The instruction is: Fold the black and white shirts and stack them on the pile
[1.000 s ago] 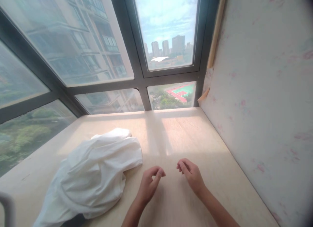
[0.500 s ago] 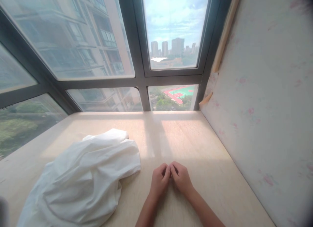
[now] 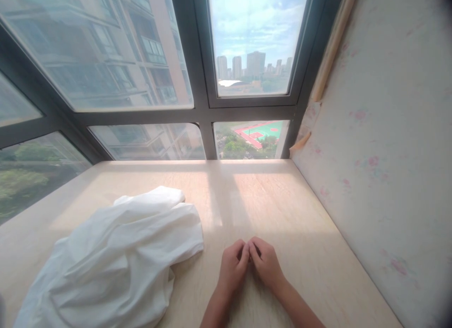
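Note:
My left hand point(image 3: 233, 264) and my right hand point(image 3: 265, 262) rest together on the pale wooden surface point(image 3: 289, 210), low and right of centre. Both have curled fingers, and their thumbs and fingertips meet in the middle. The inside of each hand is hidden, so I cannot make out whether anything is in them. To the left lies a crumpled white cloth point(image 3: 120, 257) in loose folds, apart from both hands.
Dark window frames point(image 3: 141, 116) rise behind the surface, with buildings, trees and a sports court outside. A wall with floral paper point(image 3: 388, 154) runs along the right side. Torn paper point(image 3: 301, 143) hangs at the corner beside the window.
The view has shifted slightly. Both hands appear a little lower and further right in the picture, still together. The cloth looks the same.

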A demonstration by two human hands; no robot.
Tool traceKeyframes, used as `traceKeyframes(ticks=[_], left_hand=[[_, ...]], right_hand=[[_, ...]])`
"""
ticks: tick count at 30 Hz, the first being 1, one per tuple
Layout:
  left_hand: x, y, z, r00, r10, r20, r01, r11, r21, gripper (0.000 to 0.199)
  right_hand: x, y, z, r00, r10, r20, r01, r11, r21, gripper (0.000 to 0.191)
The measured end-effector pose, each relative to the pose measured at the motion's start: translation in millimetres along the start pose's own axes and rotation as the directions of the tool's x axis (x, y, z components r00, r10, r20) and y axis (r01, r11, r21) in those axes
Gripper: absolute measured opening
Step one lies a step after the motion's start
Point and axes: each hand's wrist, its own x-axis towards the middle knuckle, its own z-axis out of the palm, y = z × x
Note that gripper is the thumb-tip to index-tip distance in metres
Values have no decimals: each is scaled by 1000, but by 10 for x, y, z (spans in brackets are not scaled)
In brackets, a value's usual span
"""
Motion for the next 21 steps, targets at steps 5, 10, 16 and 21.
traceKeyframes(ticks=[5, 10, 16, 21], left_hand=[[4, 11, -2, 1000, 4, -6, -4, 1000, 15, 40], [2, 10, 4, 1000, 2, -9, -2, 1000, 31, 39], [5, 2, 5, 1000, 2, -8, -2, 1000, 26, 40], [2, 8, -1, 1000, 9, -9, -9, 1000, 16, 40]], right_hand=[[3, 19, 5, 1000, -3, 5, 3, 1000, -1, 35], [-3, 30, 0, 1000, 8, 13, -8, 1000, 5, 35], [3, 8, -4, 1000, 8, 6, -8, 1000, 12, 36], [5, 6, -6, 1000, 15, 14, -15, 1000, 14, 36]])
